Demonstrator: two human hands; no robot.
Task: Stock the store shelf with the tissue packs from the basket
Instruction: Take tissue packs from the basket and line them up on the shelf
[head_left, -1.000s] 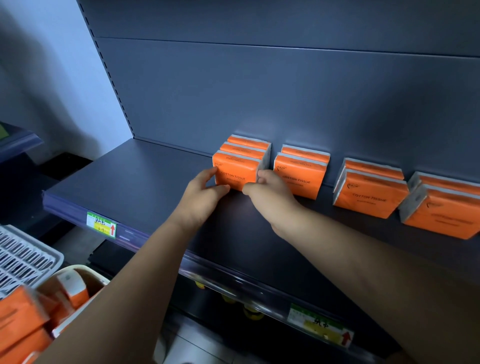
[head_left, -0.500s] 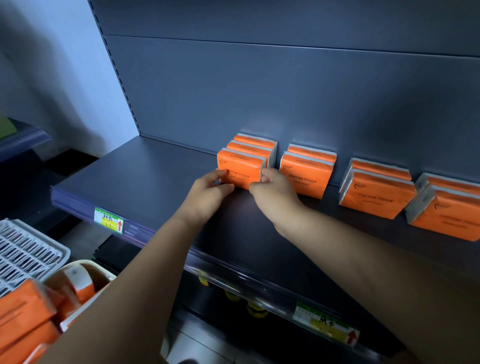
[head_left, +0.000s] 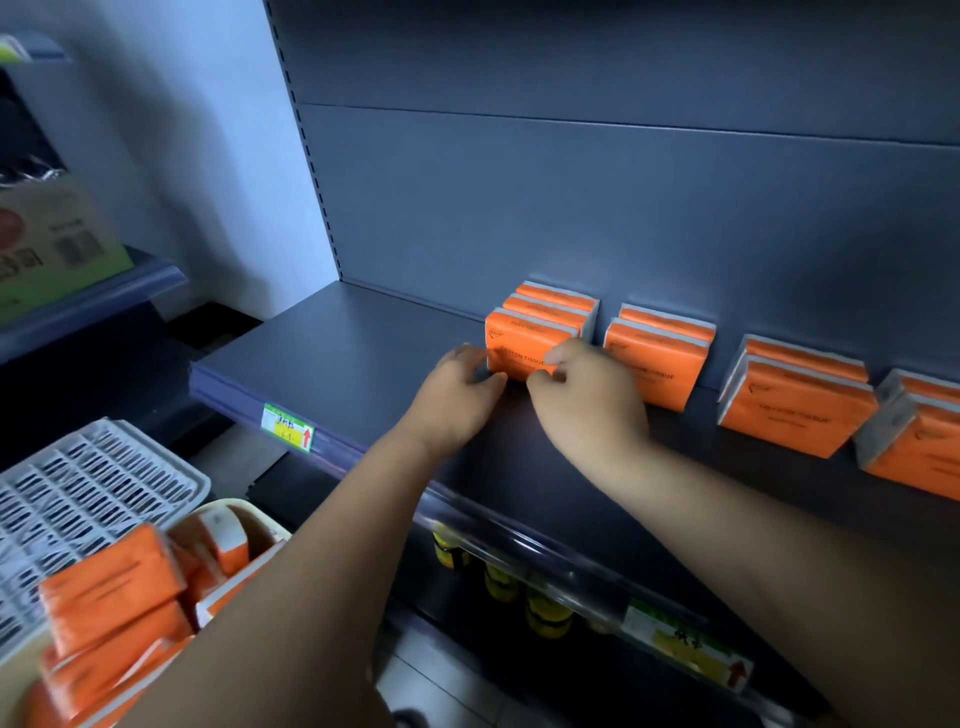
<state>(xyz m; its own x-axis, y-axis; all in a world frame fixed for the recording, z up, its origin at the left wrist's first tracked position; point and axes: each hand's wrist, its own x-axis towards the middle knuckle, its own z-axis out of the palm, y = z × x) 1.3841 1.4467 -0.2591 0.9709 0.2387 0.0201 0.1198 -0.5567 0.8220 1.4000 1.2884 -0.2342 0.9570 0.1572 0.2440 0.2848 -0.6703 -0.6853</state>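
So, soft plastic-wrapped bricks: glossy orange faces, white-grey bands along the ends, dark print that reads "COTTON TISSUE". The front tissue pack (head_left: 524, 345) is stood on a long edge near the back edge of the shelf (head_left: 337, 364), with two more packs lined up behind it against the back panel (head_left: 571, 208). Its broad face is turned toward the shelf's front edge, and its long axis runs parallel to the back panel.

It's gripped at both ends. The left hand (head_left: 457, 395) is curled round the lower left corner, and the right hand (head_left: 592, 400) is pinched on the right end, thumb on the printed face.

Further along the back edge, toward the right, three more rows of packs (head_left: 795, 410) are set, each tilted a little.

The shelf is flat, matte, dark grey metal, with a clear plastic strip along the front edge and a green-and-yellow price tag (head_left: 287, 427) clipped in. A slotted upright is seen at the back left corner, with a pale wall (head_left: 208, 156) beyond it.

Down at the left, loose packs (head_left: 111, 587) are piled in a cream basket (head_left: 244, 506), beside a white lattice crate (head_left: 93, 483). Yellow jars (head_left: 498, 577) are glimpsed on the shelf below, too blurred to read.
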